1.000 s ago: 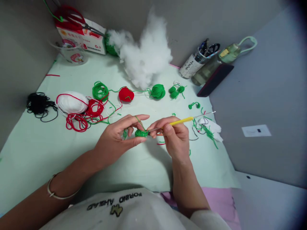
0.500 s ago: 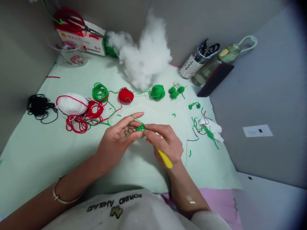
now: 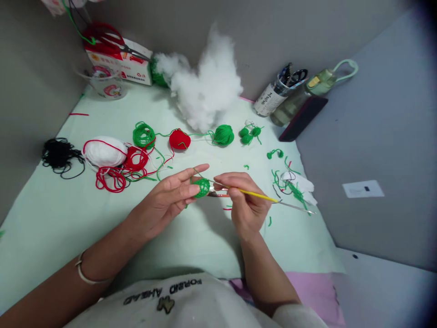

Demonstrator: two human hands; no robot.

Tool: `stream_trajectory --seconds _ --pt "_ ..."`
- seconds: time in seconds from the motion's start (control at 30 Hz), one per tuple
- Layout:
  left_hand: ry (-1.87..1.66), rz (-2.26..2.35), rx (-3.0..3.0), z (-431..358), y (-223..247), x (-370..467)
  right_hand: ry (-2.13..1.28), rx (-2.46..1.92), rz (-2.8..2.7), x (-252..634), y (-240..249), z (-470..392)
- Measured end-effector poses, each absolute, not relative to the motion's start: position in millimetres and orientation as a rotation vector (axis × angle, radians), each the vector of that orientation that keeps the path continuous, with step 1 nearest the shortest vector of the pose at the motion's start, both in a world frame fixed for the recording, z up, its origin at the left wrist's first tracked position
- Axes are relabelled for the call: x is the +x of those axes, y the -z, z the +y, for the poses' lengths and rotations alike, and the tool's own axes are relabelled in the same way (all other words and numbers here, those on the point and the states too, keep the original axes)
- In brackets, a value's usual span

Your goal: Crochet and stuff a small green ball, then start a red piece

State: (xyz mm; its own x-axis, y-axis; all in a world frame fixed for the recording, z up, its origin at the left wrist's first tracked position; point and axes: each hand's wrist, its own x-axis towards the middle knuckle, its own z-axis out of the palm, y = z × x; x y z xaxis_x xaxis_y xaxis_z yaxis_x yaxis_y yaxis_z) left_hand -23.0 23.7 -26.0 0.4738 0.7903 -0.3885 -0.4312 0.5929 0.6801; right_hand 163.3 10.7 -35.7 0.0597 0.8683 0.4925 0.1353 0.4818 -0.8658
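Between the thumb and fingers of my left hand (image 3: 172, 193) is a small round green crochet piece (image 3: 202, 187). A strand of green yarn runs up over my raised left index finger. My right hand (image 3: 247, 200) pinches a crochet hook (image 3: 259, 195) with a yellow grip and thin metal ends. The hook's left tip meets the edge of the green piece, and its other end points right. Under my hands, partly hidden, lies a metal and orange tool (image 3: 218, 193) whose kind I cannot make out.
A green ball (image 3: 223, 135), red ball (image 3: 180, 139), white skein (image 3: 105, 151) and black yarn (image 3: 59, 155) lie across the table. White stuffing (image 3: 206, 86) is piled behind. Yarn scraps (image 3: 293, 189), a pen cup (image 3: 271, 98) and a bottle (image 3: 290, 109) are at right.
My right hand has moved right, away from the green piece, and the hook has swung from slanting down to nearly level. The green piece and the tool beneath show more.
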Motion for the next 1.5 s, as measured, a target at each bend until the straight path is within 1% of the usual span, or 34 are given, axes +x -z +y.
stream_trajectory --seconds 0.27,0.47,0.7,0.87,1.13,1.3,1.4,1.5 --pt "-0.81 0.654 0.552 27.4 25.6 -24.9 -1.123 -0.926 -1.156 168.2 33.7 12.1" --pt "-0.813 0.652 0.475 27.1 26.3 -19.4 -1.248 -0.931 -1.044 166.5 32.6 15.3" --pt "-0.873 0.719 0.648 26.5 24.9 -21.4 -1.292 -0.957 -0.955 165.9 32.5 16.1" --pt "-0.85 0.825 0.75 26.8 25.6 -22.8 -1.342 -0.921 -0.89 165.1 31.6 16.5" --pt "-0.834 0.64 0.544 27.5 31.2 -20.4 -1.395 -0.918 -0.89 168.3 32.4 17.6" --pt "-0.823 0.68 0.661 28.1 29.6 -24.4 -1.455 -0.857 -0.924 170.4 31.4 18.2" --pt "-0.854 0.703 0.787 27.1 31.2 -24.9 -1.371 -0.843 -1.06 169.7 31.6 16.9" --pt "-0.88 0.745 0.881 25.2 34.4 -23.9 -1.132 -0.871 -1.262 167.4 33.0 13.7"
